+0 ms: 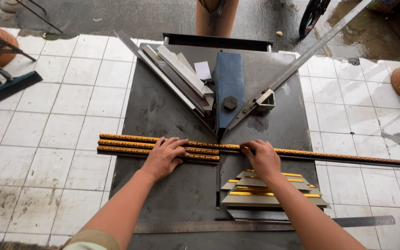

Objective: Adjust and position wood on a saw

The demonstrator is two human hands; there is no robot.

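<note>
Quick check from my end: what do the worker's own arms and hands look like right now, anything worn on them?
Both hands, left hand and right hand, are bare: no gloves, rings or watch visible. Forearms are uncovered. At the bottom edge, an olive-tan sleeve cuff shows on the left arm.

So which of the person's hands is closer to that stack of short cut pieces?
Right. The right hand is just above the stack of cut pieces; the left hand rests farther left, on the gold mouldings.

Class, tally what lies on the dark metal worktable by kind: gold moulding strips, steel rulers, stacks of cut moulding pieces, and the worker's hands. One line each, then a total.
Gold moulding strips: 3
Steel rulers: 1
Stacks of cut moulding pieces: 1
Hands on the strips: 2, left hand and right hand
Total: 7
</note>
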